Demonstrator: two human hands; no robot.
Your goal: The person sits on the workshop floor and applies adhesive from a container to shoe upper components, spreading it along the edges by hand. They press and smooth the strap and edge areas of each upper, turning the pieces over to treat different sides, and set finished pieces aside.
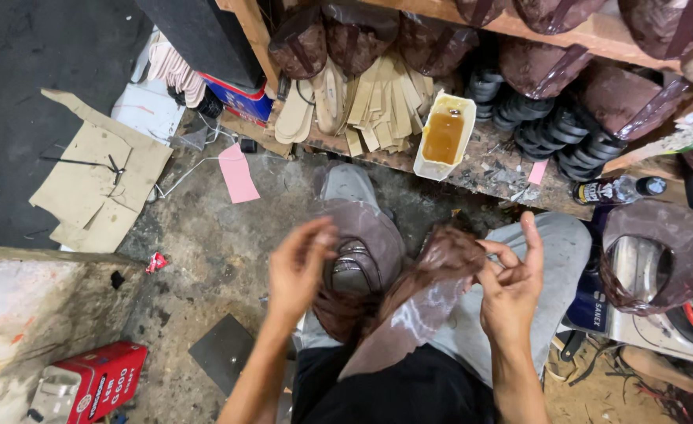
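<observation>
The left hand [303,267], fingers loosely curled, rests on one brown shoe upper [360,263] on the lap, at about 6 o'clock. The right hand [510,279] pinches a second brown piece [429,294] at its top edge. Both pieces look light, soft and floppy, best gripped at the rim.

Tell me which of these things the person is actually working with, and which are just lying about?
In use:
- brown shoe upper piece, pinched by the right hand
- shoe on the lap, touched by the left hand

Lying about:
- tub of amber glue on the bench
- pale insoles
- pink card on the floor
- cardboard scraps
- red tin
- dark bottle
</observation>
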